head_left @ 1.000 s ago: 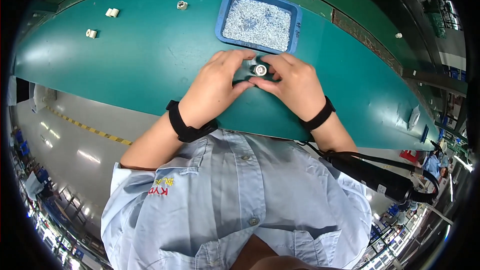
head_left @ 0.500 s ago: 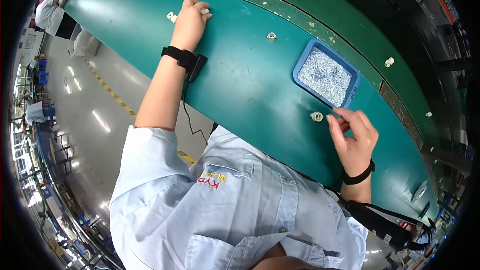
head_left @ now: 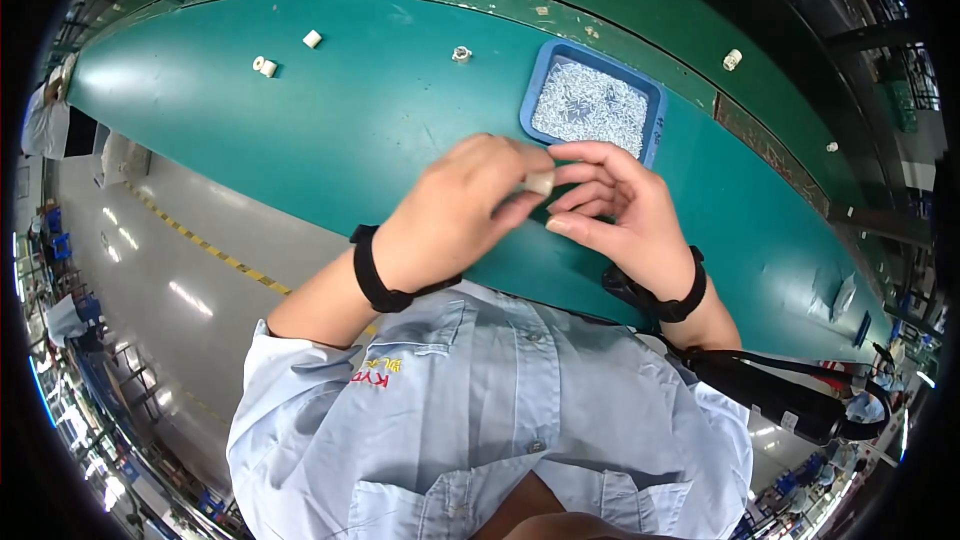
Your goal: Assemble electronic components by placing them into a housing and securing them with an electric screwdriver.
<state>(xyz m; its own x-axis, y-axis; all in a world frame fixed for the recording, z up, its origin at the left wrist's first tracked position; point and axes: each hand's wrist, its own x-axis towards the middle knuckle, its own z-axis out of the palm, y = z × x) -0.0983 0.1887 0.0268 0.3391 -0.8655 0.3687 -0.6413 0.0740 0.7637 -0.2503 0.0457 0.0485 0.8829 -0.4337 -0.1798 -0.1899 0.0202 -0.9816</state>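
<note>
Left hand (head_left: 455, 215) pinching a small white cylinder (head_left: 539, 183), right hand (head_left: 620, 215) fingers loosely curled against it, both just below the blue tray (head_left: 655, 105) of tiny metal parts

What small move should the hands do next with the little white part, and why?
Probably the right hand should reach to the blue tray of small metal pieces. The left hand pinches the white cylindrical part at its fingertips; the right hand's fingers look empty, and the tray lies just beyond them.
</note>
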